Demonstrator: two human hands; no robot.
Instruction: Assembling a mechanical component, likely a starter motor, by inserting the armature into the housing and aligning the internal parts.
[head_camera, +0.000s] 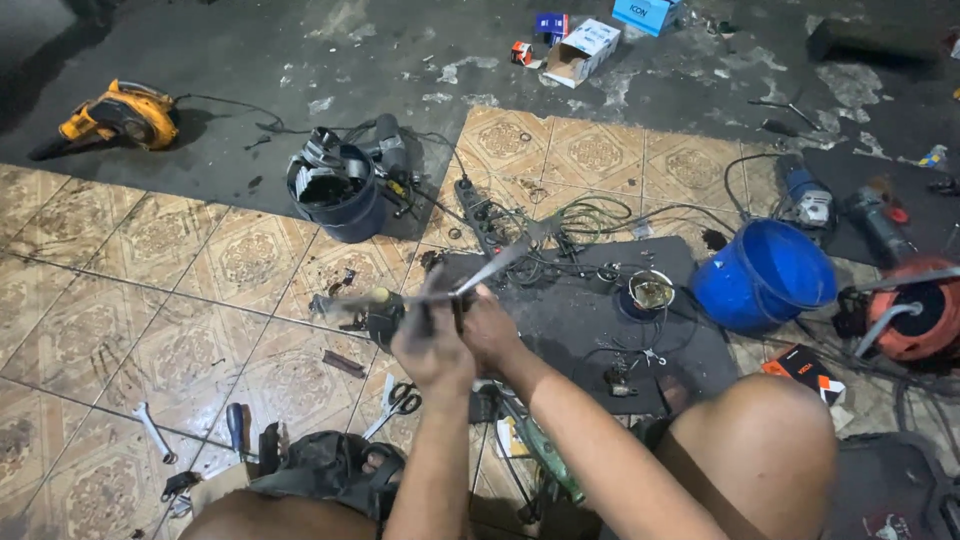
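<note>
Left hand: raised over the tiled floor, fingers curled tight around a small dark part, blurred; right hand: just beside it, touching, pinching a long grey metal strip that slants up and away. Surroundings: scissors below the hands; dark bucket behind; blue bucket lying on its side at right; yellow power tool far left.

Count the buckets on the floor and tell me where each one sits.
2. A dark bucket full of tools stands left of centre beyond the hands; a bright blue bucket lies tipped at right. Clutter may hide others.
</note>
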